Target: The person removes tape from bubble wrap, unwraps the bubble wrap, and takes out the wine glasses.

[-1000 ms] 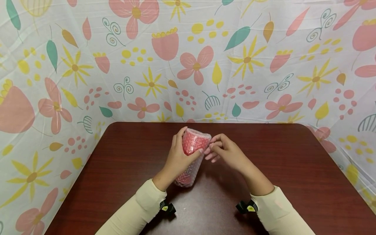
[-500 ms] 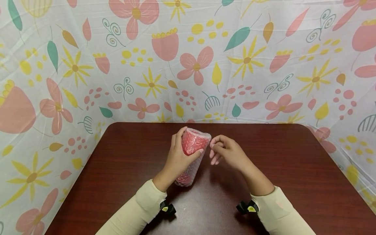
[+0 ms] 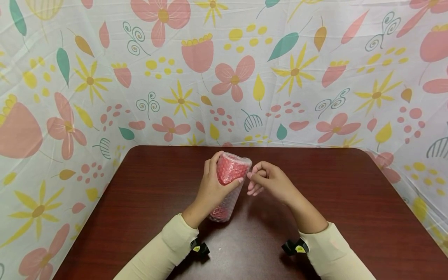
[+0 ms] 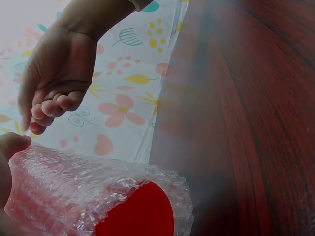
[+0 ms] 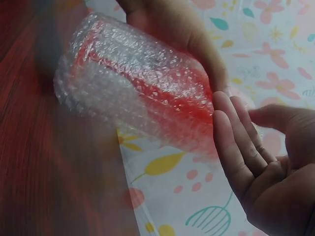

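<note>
A red, roughly cylindrical object (image 3: 231,171) in clear bubble wrap (image 5: 113,83) leans with its upper end tipped right. My left hand (image 3: 211,184) grips it near that end, thumb across the front and fingers behind. In the left wrist view, the wrap (image 4: 74,182) stands loose around the red end (image 4: 140,214). My right hand (image 3: 271,181) is close by the upper right edge, thumb and index fingertip brought together, the other fingers loosely bent. I cannot tell whether a bit of wrap is between those fingertips. The right wrist view puts the right hand's fingers (image 5: 236,142) right at the wrapped end.
The dark reddish-brown table (image 3: 157,186) lies under both hands. A white cloth with flowers and leaves (image 3: 234,105) hangs behind and at the sides. Black wrist mounts (image 3: 199,249) show below both sleeves.
My right hand has drawn slightly away from the wrapped object's edge, then come a little back toward it, thumb and index closer together. My left hand and the object have stayed nearly still.
</note>
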